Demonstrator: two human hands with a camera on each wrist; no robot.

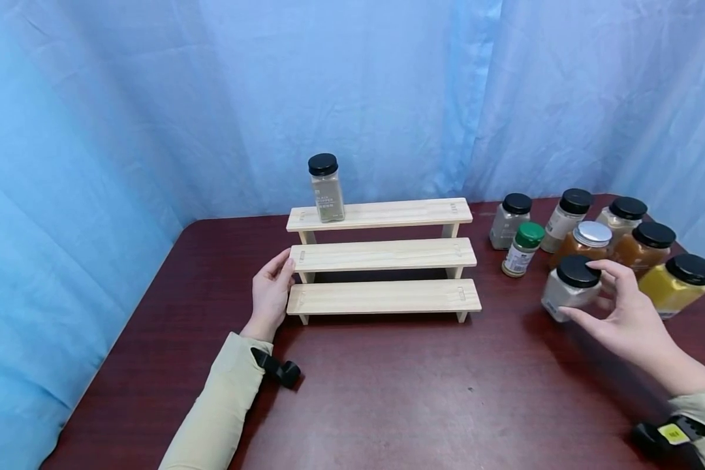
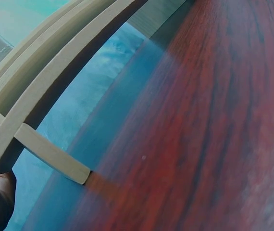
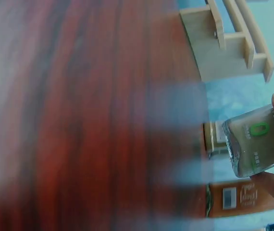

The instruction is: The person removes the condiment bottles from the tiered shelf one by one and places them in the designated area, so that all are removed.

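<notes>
At the left end of the three-tier wooden rack (image 1: 382, 256), my left hand (image 1: 270, 292) grips the end of the middle board between thumb and fingers. The left wrist view shows part of that hand behind a board end (image 2: 2, 151). My right hand (image 1: 628, 316) holds a square spice jar (image 1: 564, 295) of pale powder with a black lid, thumb on one side and fingers on the other. In the right wrist view this jar (image 3: 259, 137) is tilted and raised off the table. A black-lidded pepper jar (image 1: 328, 196) stands at the left of the top board.
Several spice jars stand right of the rack: a green-lidded bottle (image 1: 523, 249), a grey jar (image 1: 508, 225), a silver-lidded jar (image 1: 587, 243), a yellow jar (image 1: 672, 290) and others behind. A dark red wooden table (image 1: 388, 385) lies beneath, with blue curtains (image 1: 341, 85) around it.
</notes>
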